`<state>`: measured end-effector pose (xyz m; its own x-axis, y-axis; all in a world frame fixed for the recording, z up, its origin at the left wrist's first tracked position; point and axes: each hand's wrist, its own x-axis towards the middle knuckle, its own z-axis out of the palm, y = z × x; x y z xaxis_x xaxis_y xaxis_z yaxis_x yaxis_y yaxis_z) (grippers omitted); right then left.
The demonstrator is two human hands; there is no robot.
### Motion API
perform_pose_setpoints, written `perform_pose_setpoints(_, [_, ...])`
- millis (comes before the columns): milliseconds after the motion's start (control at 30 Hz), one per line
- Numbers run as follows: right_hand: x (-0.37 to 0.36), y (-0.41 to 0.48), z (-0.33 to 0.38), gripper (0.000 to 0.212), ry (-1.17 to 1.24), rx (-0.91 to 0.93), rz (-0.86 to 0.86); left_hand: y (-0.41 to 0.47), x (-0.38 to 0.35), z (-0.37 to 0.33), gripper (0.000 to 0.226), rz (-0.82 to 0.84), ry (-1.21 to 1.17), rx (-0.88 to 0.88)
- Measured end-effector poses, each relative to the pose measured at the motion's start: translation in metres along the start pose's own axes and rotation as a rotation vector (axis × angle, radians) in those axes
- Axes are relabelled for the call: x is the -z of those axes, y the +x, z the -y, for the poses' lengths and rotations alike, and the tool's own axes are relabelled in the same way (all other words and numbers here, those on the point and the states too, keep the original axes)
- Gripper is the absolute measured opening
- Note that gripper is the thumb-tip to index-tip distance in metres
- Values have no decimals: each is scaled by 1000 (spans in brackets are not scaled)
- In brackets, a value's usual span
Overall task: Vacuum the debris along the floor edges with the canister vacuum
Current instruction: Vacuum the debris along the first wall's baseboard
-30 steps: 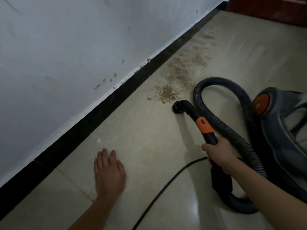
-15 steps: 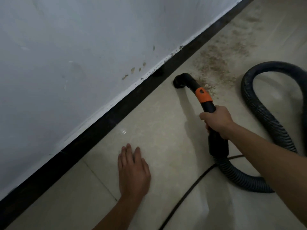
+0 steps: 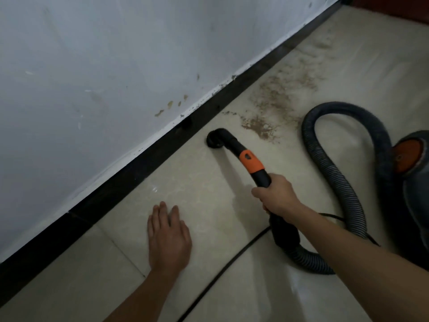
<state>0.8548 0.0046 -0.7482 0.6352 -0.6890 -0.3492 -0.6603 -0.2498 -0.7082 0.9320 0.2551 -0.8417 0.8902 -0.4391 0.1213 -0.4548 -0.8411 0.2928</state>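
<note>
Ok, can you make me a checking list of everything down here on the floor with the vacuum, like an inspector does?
Surface: glossy beige tiled floor; brown debris scattered along the black skirting.
Job's things: black nozzle down on the floor, just short of the debris; ribbed hose loops to the canister at the right edge.
Clutter: nothing seen.
Hands: left hand flat on the tile, fingers straight; right hand grips the wand below its orange collar.
Cables: black power cord crosses the floor, passing under the right arm.
Surroundings: white wall with small yellowish marks above the skirting.
</note>
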Motion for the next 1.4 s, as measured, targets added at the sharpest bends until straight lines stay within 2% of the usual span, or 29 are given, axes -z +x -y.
perform_pose_setpoints(133, [40,-53,-47,16,-128,-60,-54,-3,2,0,55,11,10,13])
perform_pose_setpoints(300, [90,-100,-94,17,-54,-170,-201,-3,7,-7,60,0,42,-3])
perform_pose_setpoints(467, [102,-132,-114,17,-115,-170,-172,-5,14,-17,61,67,57,0])
perform_pose_setpoints(633, [110,-153,-123,17,-102,-208,-217,-2,16,-21,54,156,82,19])
perform_pose_setpoints(733, [109,-175,-134,18,-202,-222,-221,-6,15,-30,58,178,86,-54])
perform_pose_setpoints(833, [116,-192,-148,18,-204,-261,-296,-14,9,-51,49,199,72,-161])
perform_pose_setpoints(967, [102,-186,-143,19,-205,-255,-277,-16,3,-75,51,241,54,-199])
perform_pose_setpoints(1067, [91,-151,-121,20,-138,-228,-273,-15,2,-77,51,243,58,-184])
perform_pose_setpoints(1200, [87,-87,-87,19,198,-264,-283,-19,-2,-67,61,226,53,-216])
perform_pose_setpoints(1300, [89,-48,-68,18,398,-304,-274,-21,-7,-63,59,218,43,-214])
perform_pose_setpoints(1400, [82,-26,-60,17,427,-300,-186,-22,-9,-62,57,214,45,-208])
